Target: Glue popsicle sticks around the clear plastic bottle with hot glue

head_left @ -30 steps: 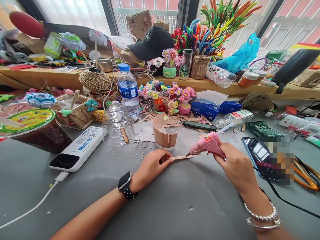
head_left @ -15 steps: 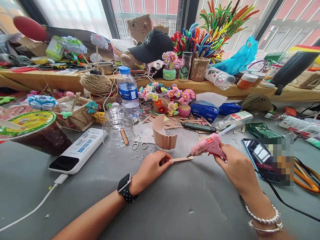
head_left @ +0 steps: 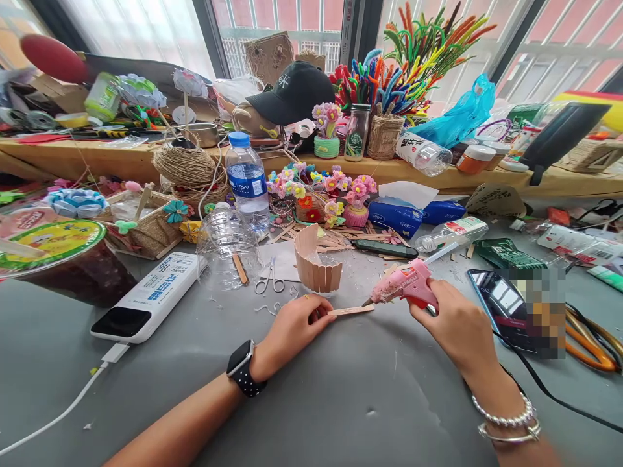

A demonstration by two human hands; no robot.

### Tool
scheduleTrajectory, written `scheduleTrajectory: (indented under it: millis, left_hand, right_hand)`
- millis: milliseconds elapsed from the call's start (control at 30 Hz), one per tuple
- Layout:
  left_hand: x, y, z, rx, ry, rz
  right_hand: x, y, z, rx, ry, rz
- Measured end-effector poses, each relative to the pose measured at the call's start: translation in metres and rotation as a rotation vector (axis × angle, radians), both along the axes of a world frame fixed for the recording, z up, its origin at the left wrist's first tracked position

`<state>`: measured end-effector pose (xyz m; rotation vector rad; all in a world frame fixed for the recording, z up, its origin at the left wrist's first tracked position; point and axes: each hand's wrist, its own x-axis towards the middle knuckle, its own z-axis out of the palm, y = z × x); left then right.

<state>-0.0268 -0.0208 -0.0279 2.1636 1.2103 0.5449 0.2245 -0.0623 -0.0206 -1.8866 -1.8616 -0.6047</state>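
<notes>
My left hand (head_left: 300, 326) pinches one end of a flat wooden craft stick (head_left: 351, 311) low over the grey table. In my right hand (head_left: 452, 324) is a pink hot glue gun (head_left: 405, 285), a glue stick poking out of its back. The gun's nozzle is at the stick's far end; whether it touches cannot be made out. Just behind my left hand stands a curved wall of short wooden sticks (head_left: 318, 275), taller on its left side, with clear plastic inside it. Fingers hide the held end of the stick.
Scissors (head_left: 270, 279) lie left of the stick wall, near a cut clear bottle (head_left: 226, 243). A dark green cutter (head_left: 384, 248) lies behind. At right are a phone (head_left: 503, 311) and a black cord (head_left: 545, 389); at left, a white power bank (head_left: 150, 295) and a lidded cup (head_left: 68, 266).
The whole view has shifted slightly. Both hands keep their holds, and the glue gun's nozzle stays by the stick's far end.
</notes>
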Motion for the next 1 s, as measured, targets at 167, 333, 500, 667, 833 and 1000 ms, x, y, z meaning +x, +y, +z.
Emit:
scheduleTrajectory:
  millis: [167, 333, 500, 667, 833, 1000]
  left_hand:
    - [0.0004, 0.0001, 0.0001, 0.005, -0.002, 0.004]
    - [0.0006, -0.0003, 0.0018, -0.007, 0.016, -0.002]
    - [0.0003, -0.0002, 0.0013, 0.009, 0.010, -0.001]
    - [0.0001, 0.0002, 0.0005, 0.012, 0.007, -0.006]
    - [0.0003, 0.0004, 0.0004, 0.011, 0.014, -0.010]
    - [0.0001, 0.0003, 0.0004, 0.010, 0.001, -0.005]
  right_hand:
    - [-0.0006, -0.0002, 0.0002, 0.004, -0.025, 0.022]
    - [-0.0013, -0.0002, -0.0002, 0.010, -0.044, 0.023]
    - [-0.0013, -0.0004, -0.0012, -0.008, -0.022, 0.031]
    - [-0.0017, -0.0004, -0.0007, -0.005, -0.024, 0.046]
    - [-0.0023, -0.0003, 0.0003, 0.003, -0.036, 0.052]
    - [-0.0037, -0.0004, 0.0021, -0.002, -0.038, 0.051]
